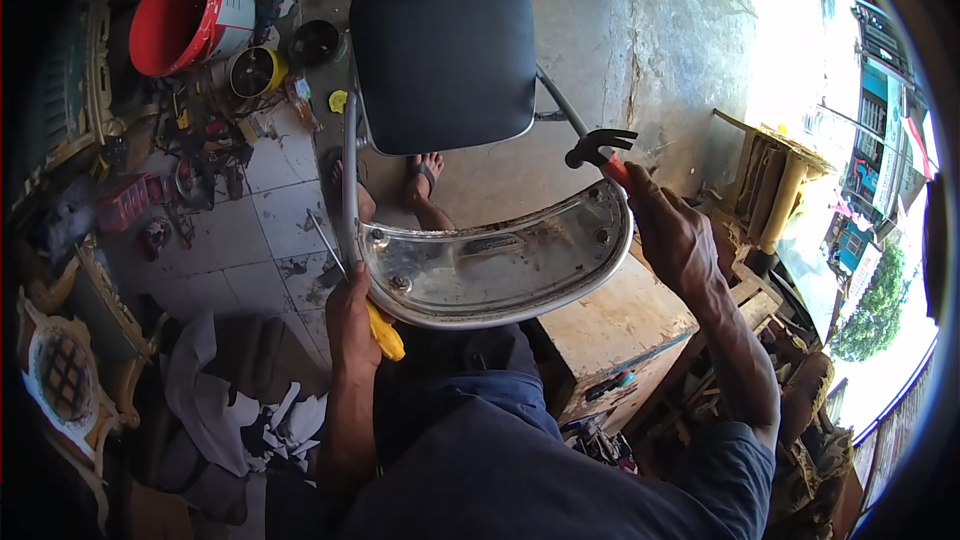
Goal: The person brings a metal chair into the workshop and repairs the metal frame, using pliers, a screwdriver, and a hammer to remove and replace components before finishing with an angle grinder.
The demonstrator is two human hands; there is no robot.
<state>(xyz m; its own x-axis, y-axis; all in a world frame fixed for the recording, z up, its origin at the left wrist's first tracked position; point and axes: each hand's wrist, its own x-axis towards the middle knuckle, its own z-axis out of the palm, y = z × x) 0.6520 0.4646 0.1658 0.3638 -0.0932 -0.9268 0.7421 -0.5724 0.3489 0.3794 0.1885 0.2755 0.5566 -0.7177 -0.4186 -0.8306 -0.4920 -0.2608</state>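
Observation:
A metal-framed chair with a black padded seat stands in front of me. Its curved backrest, a bare, stained panel inside a silver tube rim, is nearest my body. My left hand is closed on a screwdriver at the backrest's left corner. The yellow handle shows below my fingers and the thin shaft points up and left. Whether that hand also grips the rim, I cannot tell. By the backrest's right corner, my right hand grips the red handle of a claw hammer, its dark head above the rim.
Tools and scraps litter the tiled floor at left, below a red-and-white bucket and a yellow tin. A wooden cabinet stands close at my right. Fabric scraps lie lower left. Wooden furniture parts fill the right side.

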